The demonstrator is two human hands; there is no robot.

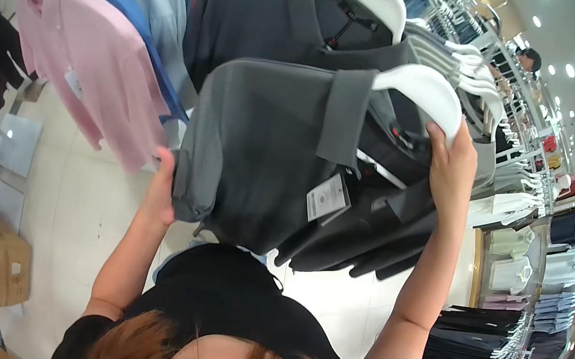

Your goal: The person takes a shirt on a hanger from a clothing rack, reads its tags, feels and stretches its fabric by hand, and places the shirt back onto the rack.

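Observation:
A dark grey collared shirt (266,123) hangs on a white hanger (417,87) in front of my body, with a white paper tag (327,198) on its front. My right hand (451,165) is closed round the outer end of the hanger, its thumb on the upper side. At the shirt's left edge my left hand (164,189) grips the grey fabric by the sleeve, thumb up and the other fingers hidden behind it. Behind the shirt hangs another dark shirt (254,14).
Pink (89,47) and blue shirts (128,20) hang at the upper left. More hangers with clothes (466,65) line the upper right. A cardboard box (4,261) stands on the floor at the left. Wall shelves with clothes (515,275) are at the right; a person (529,60) is far off.

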